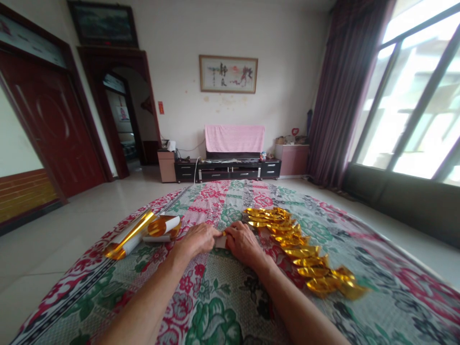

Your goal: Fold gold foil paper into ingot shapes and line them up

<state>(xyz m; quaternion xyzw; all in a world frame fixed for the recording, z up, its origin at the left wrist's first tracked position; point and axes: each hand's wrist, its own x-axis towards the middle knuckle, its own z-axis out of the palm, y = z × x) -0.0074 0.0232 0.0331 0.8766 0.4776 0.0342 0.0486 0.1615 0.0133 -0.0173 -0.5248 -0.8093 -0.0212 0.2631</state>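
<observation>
My left hand [201, 237] and my right hand [245, 242] meet over the middle of the cloth. Between them lies a small piece of foil paper [220, 243], its pale side up and a bit of gold showing at the fingertips. The fingers of both hands are closed on it, and my right hand covers much of it. Right of my hands, several folded gold foil ingots [305, 252] run in a slanting row. Curled gold foil sheets [134, 233] with white backs rest to the left, near a shorter curled foil sheet [163, 226].
A flowered cloth [215, 314] covers the rounded surface under my hands. Beyond it stand a low black cabinet [230, 175] and a screen draped with a pink cloth [235, 138]. Windows [413, 105] and a purple curtain [336, 96] are at the right.
</observation>
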